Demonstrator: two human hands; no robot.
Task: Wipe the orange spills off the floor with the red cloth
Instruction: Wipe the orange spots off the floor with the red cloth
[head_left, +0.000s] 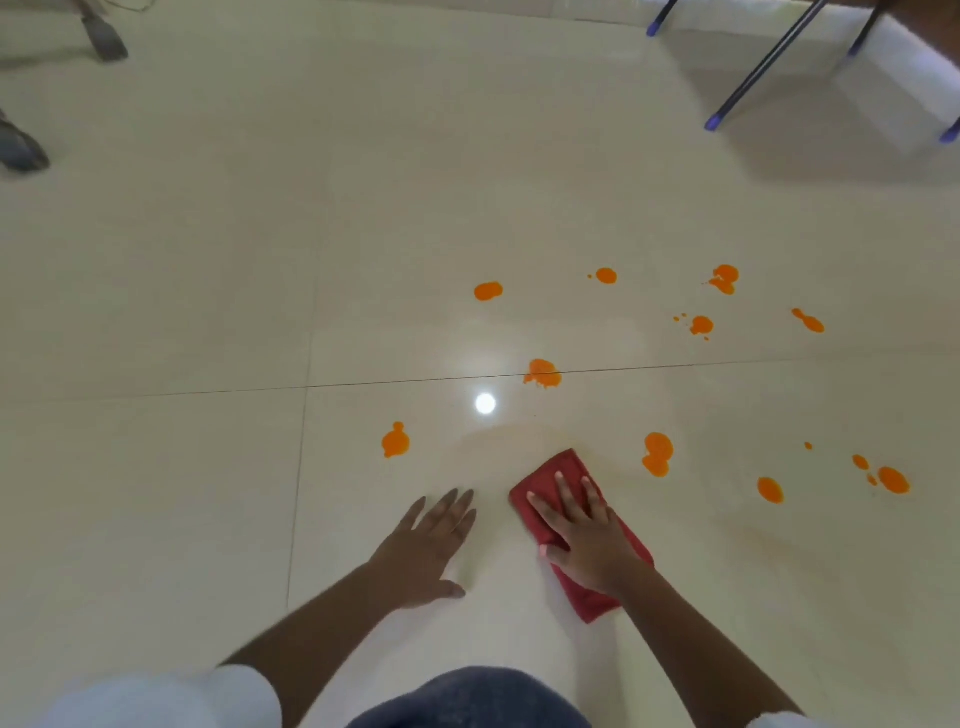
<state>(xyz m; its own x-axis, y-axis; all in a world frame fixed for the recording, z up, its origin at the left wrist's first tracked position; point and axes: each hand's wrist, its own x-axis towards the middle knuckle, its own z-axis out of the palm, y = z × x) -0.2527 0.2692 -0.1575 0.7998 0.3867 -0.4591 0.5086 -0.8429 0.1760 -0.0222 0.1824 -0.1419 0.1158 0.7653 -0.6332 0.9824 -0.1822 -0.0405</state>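
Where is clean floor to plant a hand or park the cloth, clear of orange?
Bare glossy cream tile floor lies left of the left hand, and in the strip between it and the folded red cloth under the right hand. Crowded: orange liquid spills ahead and rightward.

Bright orange spills (542, 373) dot the glossy cream floor (208, 286); the cloth (563, 470) is red; far right chair legs (769, 62) have blue tips.

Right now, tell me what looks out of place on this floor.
Orange spills dot the pale floor, mostly ahead and right of the red cloth; one straddles a tile joint. A faint yellowish smear rings the cloth, which the right hand presses flat. Nothing else looks odd.
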